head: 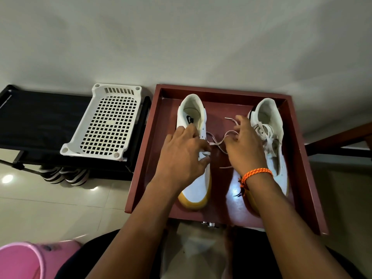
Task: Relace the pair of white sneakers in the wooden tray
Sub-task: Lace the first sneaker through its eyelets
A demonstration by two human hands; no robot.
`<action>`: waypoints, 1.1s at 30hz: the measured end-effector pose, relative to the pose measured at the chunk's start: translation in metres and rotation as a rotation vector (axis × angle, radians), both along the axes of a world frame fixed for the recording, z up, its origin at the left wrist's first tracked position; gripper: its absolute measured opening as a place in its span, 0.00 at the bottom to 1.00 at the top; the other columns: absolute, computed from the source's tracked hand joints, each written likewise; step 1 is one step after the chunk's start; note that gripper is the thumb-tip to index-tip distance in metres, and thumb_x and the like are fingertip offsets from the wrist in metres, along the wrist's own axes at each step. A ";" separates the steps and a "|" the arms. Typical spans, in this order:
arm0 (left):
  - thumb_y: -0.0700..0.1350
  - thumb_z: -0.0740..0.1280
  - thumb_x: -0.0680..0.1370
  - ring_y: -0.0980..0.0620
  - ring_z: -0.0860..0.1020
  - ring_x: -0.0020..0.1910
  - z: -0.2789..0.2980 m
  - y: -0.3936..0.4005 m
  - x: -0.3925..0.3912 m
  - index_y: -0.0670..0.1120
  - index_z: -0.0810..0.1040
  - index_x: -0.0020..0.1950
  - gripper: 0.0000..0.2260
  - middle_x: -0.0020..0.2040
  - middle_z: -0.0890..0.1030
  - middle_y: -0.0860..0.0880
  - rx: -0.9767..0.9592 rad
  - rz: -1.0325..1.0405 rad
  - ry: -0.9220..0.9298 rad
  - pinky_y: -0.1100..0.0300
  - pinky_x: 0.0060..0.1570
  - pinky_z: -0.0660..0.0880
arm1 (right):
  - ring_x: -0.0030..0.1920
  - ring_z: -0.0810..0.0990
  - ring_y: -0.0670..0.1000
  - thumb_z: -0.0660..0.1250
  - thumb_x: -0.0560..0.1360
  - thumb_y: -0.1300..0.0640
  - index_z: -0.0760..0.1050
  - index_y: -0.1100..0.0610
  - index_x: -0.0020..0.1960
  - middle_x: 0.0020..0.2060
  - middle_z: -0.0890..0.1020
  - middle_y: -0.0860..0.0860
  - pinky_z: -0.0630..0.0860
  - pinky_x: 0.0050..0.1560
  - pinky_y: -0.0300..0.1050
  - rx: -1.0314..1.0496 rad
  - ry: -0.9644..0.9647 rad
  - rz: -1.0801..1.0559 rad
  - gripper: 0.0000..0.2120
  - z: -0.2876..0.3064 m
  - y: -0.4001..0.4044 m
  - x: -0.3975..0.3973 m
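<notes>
— Floor of pale glossy tile (50, 208) first, then the low black fabric rack (40, 117) with the white perforated plastic basket (106, 123) on it, and the pink plastic bucket (22, 260) at our near left. Where do we find the shoes?

— Both in the square reddish-brown wooden tray (302, 158), toes toward us. We see the left white sneaker with the yellowish toe rim (196, 190) under our left hand (181, 156), and the right white sneaker (275, 121) beside our right hand (244, 150), the one with the orange braided wristband (255, 174).

— And the hands?

— Our left hand's fingers are curled over the left sneaker's eyelet rows, pinching what looks like the flat white shoelace (219, 140). Our right hand pinches the same lace as it loops across between the shoes; another lace lies bunched on the right sneaker.

— So which step?

— We judge it as threading the left sneaker, early on. Next we would need a lace tip fed through an eyelet and pulled even.
</notes>
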State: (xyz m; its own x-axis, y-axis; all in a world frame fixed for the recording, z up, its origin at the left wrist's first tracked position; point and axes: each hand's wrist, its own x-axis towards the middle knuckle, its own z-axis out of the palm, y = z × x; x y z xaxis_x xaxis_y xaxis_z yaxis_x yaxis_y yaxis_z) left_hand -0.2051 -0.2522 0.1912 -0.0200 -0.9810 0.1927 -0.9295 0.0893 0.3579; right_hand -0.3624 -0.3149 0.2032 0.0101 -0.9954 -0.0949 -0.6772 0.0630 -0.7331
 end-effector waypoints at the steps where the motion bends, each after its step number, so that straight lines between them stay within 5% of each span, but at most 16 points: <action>1: 0.57 0.77 0.75 0.51 0.72 0.54 -0.002 0.000 -0.002 0.58 0.87 0.55 0.10 0.50 0.66 0.57 -0.013 0.003 -0.022 0.55 0.49 0.67 | 0.63 0.80 0.54 0.64 0.80 0.59 0.68 0.52 0.78 0.65 0.79 0.52 0.77 0.65 0.55 -0.002 -0.033 -0.002 0.26 0.002 0.000 0.002; 6: 0.50 0.75 0.75 0.51 0.77 0.48 0.003 0.000 -0.002 0.54 0.83 0.49 0.04 0.44 0.76 0.58 0.024 -0.005 0.071 0.53 0.45 0.73 | 0.54 0.82 0.49 0.67 0.79 0.60 0.81 0.49 0.59 0.57 0.82 0.50 0.80 0.59 0.51 -0.023 -0.094 0.002 0.12 -0.002 -0.003 0.000; 10: 0.43 0.76 0.74 0.57 0.72 0.28 0.015 -0.002 0.017 0.53 0.80 0.45 0.07 0.27 0.73 0.58 0.206 -0.034 0.419 0.57 0.35 0.73 | 0.47 0.83 0.44 0.68 0.78 0.64 0.85 0.49 0.46 0.46 0.86 0.44 0.79 0.52 0.42 -0.050 -0.216 0.136 0.12 0.004 -0.002 0.001; 15: 0.28 0.73 0.75 0.55 0.67 0.29 0.033 -0.001 0.042 0.40 0.79 0.44 0.09 0.29 0.71 0.49 0.273 -0.040 1.011 0.64 0.34 0.67 | 0.48 0.85 0.47 0.70 0.79 0.63 0.86 0.42 0.50 0.46 0.87 0.45 0.80 0.51 0.47 -0.023 -0.342 0.402 0.16 0.003 0.008 0.014; 19: 0.32 0.72 0.79 0.51 0.72 0.30 0.036 -0.001 0.048 0.37 0.81 0.50 0.02 0.31 0.76 0.45 0.159 0.068 1.193 0.60 0.33 0.69 | 0.49 0.87 0.50 0.70 0.79 0.65 0.88 0.54 0.51 0.46 0.89 0.49 0.82 0.53 0.48 0.117 -0.488 0.496 0.10 0.001 0.014 0.022; 21: 0.36 0.72 0.81 0.51 0.73 0.28 0.035 -0.001 0.050 0.37 0.84 0.51 0.02 0.31 0.78 0.42 0.107 0.131 1.220 0.61 0.31 0.71 | 0.45 0.86 0.47 0.72 0.79 0.65 0.88 0.52 0.48 0.43 0.89 0.49 0.82 0.49 0.44 0.139 -0.525 0.468 0.10 0.006 0.014 0.019; 24: 0.41 0.73 0.82 0.51 0.73 0.27 0.034 -0.002 0.054 0.39 0.87 0.52 0.06 0.32 0.79 0.43 0.032 0.205 1.265 0.63 0.31 0.71 | 0.39 0.84 0.43 0.75 0.77 0.64 0.88 0.55 0.48 0.37 0.87 0.47 0.79 0.43 0.36 0.181 -0.459 0.487 0.06 0.009 0.008 0.007; 27: 0.44 0.73 0.81 0.51 0.72 0.29 0.034 -0.001 0.059 0.40 0.88 0.53 0.08 0.32 0.79 0.44 -0.021 0.266 1.330 0.62 0.32 0.71 | 0.33 0.80 0.38 0.77 0.75 0.63 0.89 0.57 0.45 0.31 0.83 0.44 0.73 0.38 0.32 0.199 -0.119 0.596 0.03 0.010 0.002 -0.013; 29: 0.45 0.73 0.81 0.50 0.71 0.30 0.033 -0.001 0.061 0.42 0.89 0.54 0.08 0.33 0.79 0.44 -0.016 0.276 1.339 0.61 0.32 0.71 | 0.35 0.82 0.39 0.77 0.75 0.61 0.90 0.53 0.43 0.33 0.85 0.47 0.76 0.40 0.36 0.191 0.018 0.632 0.05 0.011 0.001 -0.020; 31: 0.46 0.73 0.81 0.50 0.70 0.30 0.034 -0.001 0.060 0.42 0.89 0.54 0.09 0.32 0.78 0.44 0.025 0.253 1.341 0.61 0.33 0.70 | 0.38 0.86 0.45 0.72 0.77 0.61 0.89 0.51 0.43 0.35 0.87 0.49 0.82 0.44 0.46 0.126 -0.107 0.557 0.10 0.013 0.002 -0.015; 33: 0.45 0.73 0.81 0.50 0.69 0.30 0.034 -0.001 0.056 0.42 0.89 0.53 0.08 0.32 0.77 0.44 0.083 0.210 1.359 0.60 0.34 0.68 | 0.40 0.85 0.62 0.67 0.77 0.57 0.88 0.48 0.46 0.37 0.87 0.56 0.84 0.46 0.62 -0.004 -0.327 0.437 0.10 0.014 0.004 -0.001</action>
State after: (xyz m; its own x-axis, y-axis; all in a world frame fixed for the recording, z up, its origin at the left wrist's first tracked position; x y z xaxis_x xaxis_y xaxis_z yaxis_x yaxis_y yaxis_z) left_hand -0.1486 -0.2533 0.2255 0.2836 -0.9517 -0.1176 0.1587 -0.0743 0.9845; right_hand -0.3633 -0.3110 0.2171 0.4515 -0.8922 -0.0134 -0.3765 -0.1769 -0.9094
